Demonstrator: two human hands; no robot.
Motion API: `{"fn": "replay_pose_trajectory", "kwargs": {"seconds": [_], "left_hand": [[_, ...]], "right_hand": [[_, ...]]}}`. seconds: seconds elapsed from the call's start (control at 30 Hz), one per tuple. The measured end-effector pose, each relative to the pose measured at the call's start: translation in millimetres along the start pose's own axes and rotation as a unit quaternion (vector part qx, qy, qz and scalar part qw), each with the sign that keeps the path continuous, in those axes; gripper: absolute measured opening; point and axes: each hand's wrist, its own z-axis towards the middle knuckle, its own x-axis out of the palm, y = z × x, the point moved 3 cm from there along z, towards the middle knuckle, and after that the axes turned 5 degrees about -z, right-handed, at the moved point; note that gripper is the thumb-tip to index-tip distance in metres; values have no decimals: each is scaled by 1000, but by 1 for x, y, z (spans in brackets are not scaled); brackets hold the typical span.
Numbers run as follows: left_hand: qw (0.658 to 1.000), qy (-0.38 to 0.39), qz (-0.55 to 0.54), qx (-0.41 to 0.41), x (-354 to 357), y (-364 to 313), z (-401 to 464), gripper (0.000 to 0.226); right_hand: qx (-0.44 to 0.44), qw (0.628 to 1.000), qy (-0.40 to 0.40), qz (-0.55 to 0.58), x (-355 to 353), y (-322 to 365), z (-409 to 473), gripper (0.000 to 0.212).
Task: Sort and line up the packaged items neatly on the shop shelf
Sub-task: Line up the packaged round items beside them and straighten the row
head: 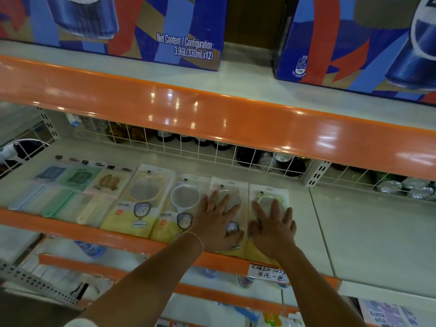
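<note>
Packaged items side by side on shelf, spread fingers flat atop two.

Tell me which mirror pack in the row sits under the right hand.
The rightmost mirror pack, with the green-rimmed mirror. The right hand lies flat on it; the left hand covers the pack beside it, and the other two are untouched.

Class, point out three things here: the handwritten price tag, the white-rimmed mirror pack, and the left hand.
price tag (269,273), head view, on its writing.
white-rimmed mirror pack (185,197), head view, on the round mirror.
left hand (218,220), head view, on its back.
</note>
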Motion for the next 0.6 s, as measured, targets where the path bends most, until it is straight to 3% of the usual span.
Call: {"fn": "replay_pose_trajectory", "kwargs": {"seconds": [0.23,0.4,0.6], "left_hand": [[1000,-16,-15,-7,-3,-2,-1,75],[999,-17,-31,-9,-13,4,-12,74],[1000,3,-26,-8,-4,-6,-16,77]], "right_hand": [[6,1000,15,26,-7,-7,4,65],[71,987,-60,131,-19,-41,2,62],[24,994,-25,101,-8,-41,2,60]]}}
